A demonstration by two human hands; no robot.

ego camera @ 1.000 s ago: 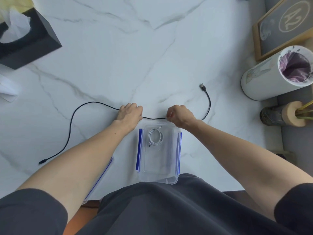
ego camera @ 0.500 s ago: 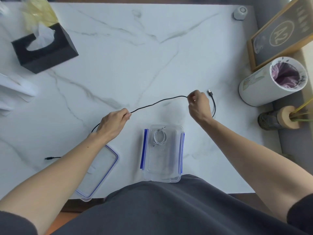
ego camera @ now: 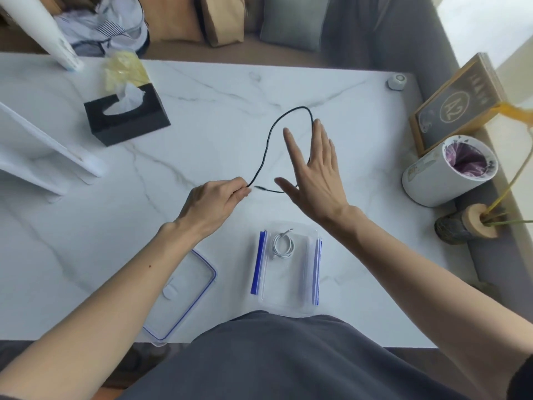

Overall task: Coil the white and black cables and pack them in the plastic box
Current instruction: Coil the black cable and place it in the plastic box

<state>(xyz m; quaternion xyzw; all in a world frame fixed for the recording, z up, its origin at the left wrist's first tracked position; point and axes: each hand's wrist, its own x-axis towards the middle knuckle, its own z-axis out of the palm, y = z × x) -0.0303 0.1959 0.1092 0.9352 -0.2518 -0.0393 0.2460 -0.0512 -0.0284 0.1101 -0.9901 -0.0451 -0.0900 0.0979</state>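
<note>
lid [ego camera: 184, 295]: left off, lying flat at the near table edge, just left of the box
box [ego camera: 288, 298]: open, white cable [ego camera: 283, 246] already coiled and tucked in the far end, rest of it bare
progress: roughly half done by the look of it, black one not yet coiled or packed, lid not yet on
left hand [ego camera: 215, 202]: pinched shut on the black cable [ego camera: 266, 145]
right hand [ego camera: 315, 171]: fingers spread flat, cable looped round the back of it, nothing gripped
trash bin [ego camera: 450, 171]: lined with a purple bag, contents can't be made out
tissue box [ego camera: 127, 116]: far left, one tissue poking out

Coiled cable [ego camera: 283, 245] in box [ego camera: 288, 298], lid [ego camera: 184, 295] left, tissue box [ego camera: 127, 118] far-left.
</note>
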